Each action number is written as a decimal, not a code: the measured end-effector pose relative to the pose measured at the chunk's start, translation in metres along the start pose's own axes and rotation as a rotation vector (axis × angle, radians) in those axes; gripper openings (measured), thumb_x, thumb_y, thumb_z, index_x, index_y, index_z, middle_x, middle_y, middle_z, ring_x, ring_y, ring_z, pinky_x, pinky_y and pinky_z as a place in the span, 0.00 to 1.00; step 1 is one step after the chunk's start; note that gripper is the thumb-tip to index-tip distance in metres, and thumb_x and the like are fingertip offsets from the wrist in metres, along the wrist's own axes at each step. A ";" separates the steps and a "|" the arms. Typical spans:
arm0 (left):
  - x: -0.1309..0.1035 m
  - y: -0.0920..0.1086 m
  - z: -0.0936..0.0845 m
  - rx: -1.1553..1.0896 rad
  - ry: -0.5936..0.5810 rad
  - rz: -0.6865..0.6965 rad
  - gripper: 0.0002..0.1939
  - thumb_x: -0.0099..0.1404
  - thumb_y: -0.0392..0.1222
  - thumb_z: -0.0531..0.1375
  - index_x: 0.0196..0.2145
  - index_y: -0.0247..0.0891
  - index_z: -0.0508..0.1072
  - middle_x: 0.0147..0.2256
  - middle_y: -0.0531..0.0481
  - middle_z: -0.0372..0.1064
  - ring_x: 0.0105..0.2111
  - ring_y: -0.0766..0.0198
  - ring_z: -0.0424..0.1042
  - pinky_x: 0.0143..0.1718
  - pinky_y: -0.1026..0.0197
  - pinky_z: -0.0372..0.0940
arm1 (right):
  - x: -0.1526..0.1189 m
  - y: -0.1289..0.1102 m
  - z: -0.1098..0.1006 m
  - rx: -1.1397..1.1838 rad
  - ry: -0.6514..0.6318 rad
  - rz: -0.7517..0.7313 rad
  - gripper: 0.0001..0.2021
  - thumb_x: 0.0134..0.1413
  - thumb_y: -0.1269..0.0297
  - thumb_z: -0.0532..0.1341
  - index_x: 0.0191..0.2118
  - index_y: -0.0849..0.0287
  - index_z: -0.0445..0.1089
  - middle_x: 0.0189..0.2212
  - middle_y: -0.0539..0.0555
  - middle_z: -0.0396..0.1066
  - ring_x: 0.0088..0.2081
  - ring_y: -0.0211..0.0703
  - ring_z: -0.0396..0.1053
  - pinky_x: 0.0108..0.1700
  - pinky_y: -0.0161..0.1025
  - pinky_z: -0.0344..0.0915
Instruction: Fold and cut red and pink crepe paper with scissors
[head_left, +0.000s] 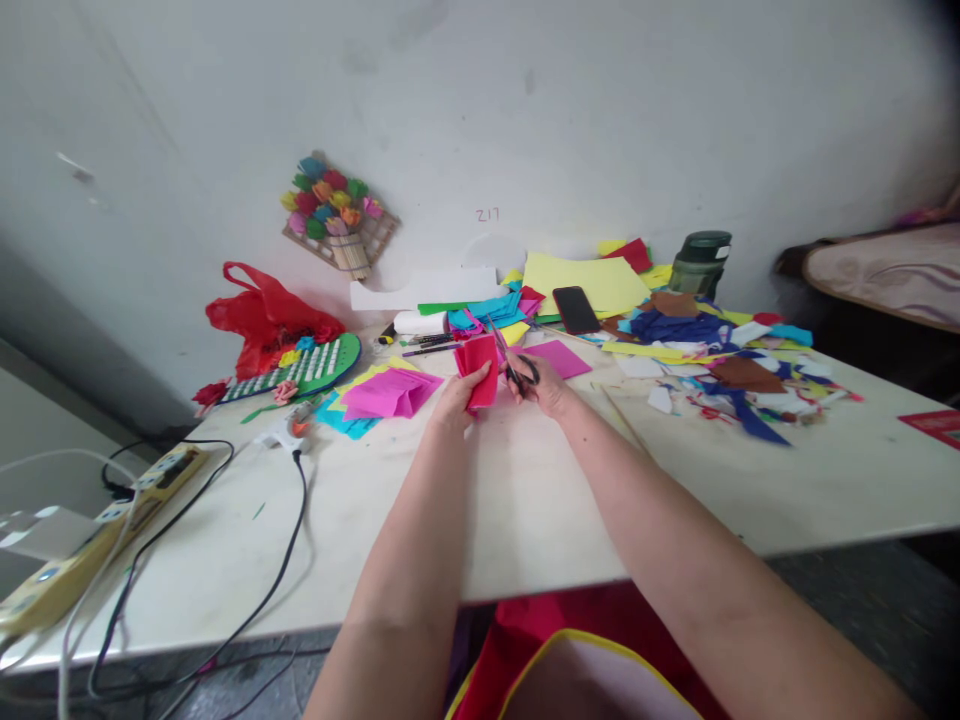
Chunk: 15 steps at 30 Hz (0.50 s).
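My left hand (456,398) pinches a folded piece of red paper (480,368), held upright above the middle of the white table (525,500). Black-handled scissors (527,372) are in my right hand (544,385), with fingers in the handles. The scissor blades point up and to the left, close beside the red paper's right edge; whether they touch it cannot be made out. Magenta sheets (391,393) lie left of my left hand over yellow and blue ones. Another magenta sheet (559,357) is behind my right hand.
A phone (576,310) lies on yellow sheets (585,280) at the back. Paper scraps (746,375) and a green bottle (701,263) are right. On the left are a red bag (262,315), a glue gun (287,432) with a cord, and a power strip (105,530).
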<state>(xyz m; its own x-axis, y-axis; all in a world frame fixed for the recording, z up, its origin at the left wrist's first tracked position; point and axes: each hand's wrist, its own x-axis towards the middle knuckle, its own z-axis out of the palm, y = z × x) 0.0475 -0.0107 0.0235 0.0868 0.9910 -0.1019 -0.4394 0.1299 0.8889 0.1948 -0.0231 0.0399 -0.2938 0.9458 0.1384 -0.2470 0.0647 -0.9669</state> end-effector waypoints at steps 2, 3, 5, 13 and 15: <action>-0.001 0.000 0.000 0.016 -0.022 0.002 0.12 0.49 0.39 0.64 0.32 0.29 0.73 0.26 0.45 0.72 0.21 0.70 0.68 0.21 0.70 0.61 | 0.000 0.000 0.000 0.003 0.005 0.002 0.19 0.41 0.47 0.61 0.28 0.62 0.66 0.13 0.47 0.63 0.12 0.30 0.57 0.11 0.27 0.52; -0.001 0.000 0.000 0.021 -0.029 0.004 0.12 0.49 0.39 0.65 0.32 0.29 0.73 0.26 0.45 0.71 0.20 0.70 0.68 0.20 0.70 0.61 | 0.000 -0.001 0.000 0.006 0.012 0.003 0.19 0.41 0.47 0.61 0.27 0.62 0.66 0.12 0.47 0.63 0.12 0.30 0.57 0.11 0.27 0.52; -0.001 0.000 -0.001 0.022 -0.029 0.007 0.12 0.48 0.39 0.65 0.31 0.30 0.73 0.25 0.46 0.71 0.20 0.70 0.67 0.20 0.70 0.61 | 0.000 0.000 0.000 0.010 0.032 0.004 0.19 0.40 0.47 0.62 0.27 0.62 0.66 0.12 0.47 0.63 0.12 0.30 0.57 0.11 0.27 0.53; 0.001 -0.001 -0.005 0.055 0.008 -0.017 0.13 0.47 0.39 0.66 0.32 0.30 0.72 0.23 0.47 0.70 0.19 0.70 0.67 0.18 0.70 0.59 | 0.008 0.008 -0.002 -0.021 0.118 -0.054 0.15 0.38 0.55 0.65 0.22 0.61 0.63 0.11 0.45 0.61 0.10 0.28 0.54 0.10 0.27 0.50; 0.001 0.000 -0.005 0.048 0.004 -0.002 0.14 0.48 0.39 0.65 0.33 0.30 0.71 0.26 0.44 0.72 0.21 0.69 0.68 0.20 0.70 0.60 | 0.009 0.009 -0.003 -0.007 0.114 -0.043 0.15 0.39 0.53 0.64 0.24 0.61 0.65 0.12 0.45 0.62 0.10 0.29 0.56 0.11 0.27 0.51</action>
<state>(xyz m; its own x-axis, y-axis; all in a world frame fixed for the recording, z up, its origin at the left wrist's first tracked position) 0.0429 -0.0100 0.0210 0.0839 0.9909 -0.1050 -0.3960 0.1298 0.9090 0.1926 -0.0128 0.0314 -0.1762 0.9721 0.1549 -0.2504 0.1079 -0.9621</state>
